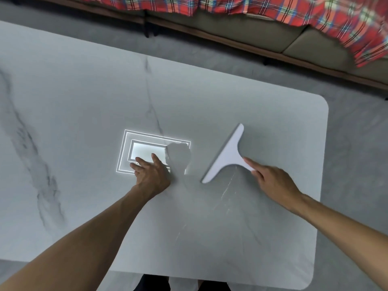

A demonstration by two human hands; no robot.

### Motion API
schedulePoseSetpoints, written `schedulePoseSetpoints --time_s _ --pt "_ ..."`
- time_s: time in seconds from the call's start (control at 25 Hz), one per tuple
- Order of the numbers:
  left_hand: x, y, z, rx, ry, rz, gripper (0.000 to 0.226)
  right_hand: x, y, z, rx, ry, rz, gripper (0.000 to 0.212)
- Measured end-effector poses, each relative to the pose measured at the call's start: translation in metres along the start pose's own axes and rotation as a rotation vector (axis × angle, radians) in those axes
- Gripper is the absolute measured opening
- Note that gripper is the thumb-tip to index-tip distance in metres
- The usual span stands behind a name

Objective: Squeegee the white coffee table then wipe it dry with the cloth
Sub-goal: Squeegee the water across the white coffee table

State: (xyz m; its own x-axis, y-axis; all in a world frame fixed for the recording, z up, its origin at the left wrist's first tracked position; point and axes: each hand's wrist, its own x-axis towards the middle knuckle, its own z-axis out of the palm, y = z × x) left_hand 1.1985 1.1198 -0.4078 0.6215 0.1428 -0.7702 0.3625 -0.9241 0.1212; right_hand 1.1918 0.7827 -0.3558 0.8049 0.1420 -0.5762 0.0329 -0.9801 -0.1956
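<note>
A white T-shaped squeegee (226, 154) lies flat on the white marble-look coffee table (84, 101), toward its right end. My right hand (270, 179) touches the end of the squeegee's handle with its fingertips; the fingers are not wrapped around it. My left hand (151, 171) rests flat on the tabletop near the middle, fingers spread, holding nothing. No cloth is in view.
A bright rectangular reflection of a ceiling light (147, 152) shines on the tabletop under my left hand. Beyond the table's far edge stands a sofa (262, 38) draped with a red plaid blanket (273, 7). Grey floor (352, 143) surrounds the table's rounded right end.
</note>
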Motion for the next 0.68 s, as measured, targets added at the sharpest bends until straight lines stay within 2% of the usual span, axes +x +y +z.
schedulePoseSetpoints --time_s 0.08,0.16,0.24,0.32,0.48,0.68 --pt "-0.003 0.000 -0.001 -0.082 0.023 -0.032 0.067 -0.018 0.017 -0.013 -0.027 -0.031 0.032 0.047" --pt "-0.007 0.006 0.004 -0.137 0.087 -0.034 0.065 0.001 0.016 -0.036 0.006 0.030 0.028 0.044" --pt "-0.010 0.023 0.016 -0.144 0.139 0.052 0.072 0.053 -0.003 -0.062 0.063 0.164 0.015 0.043" --pt "-0.014 0.046 0.031 -0.149 0.119 0.166 0.082 0.119 -0.033 -0.086 0.123 0.236 0.015 0.045" --pt "-0.009 0.071 0.045 -0.149 0.067 0.175 0.088 0.196 -0.063 -0.103 0.230 0.198 0.085 0.048" --pt "0.003 0.072 0.044 -0.121 0.023 0.145 0.087 0.125 -0.004 -0.053 0.139 0.177 0.047 0.047"
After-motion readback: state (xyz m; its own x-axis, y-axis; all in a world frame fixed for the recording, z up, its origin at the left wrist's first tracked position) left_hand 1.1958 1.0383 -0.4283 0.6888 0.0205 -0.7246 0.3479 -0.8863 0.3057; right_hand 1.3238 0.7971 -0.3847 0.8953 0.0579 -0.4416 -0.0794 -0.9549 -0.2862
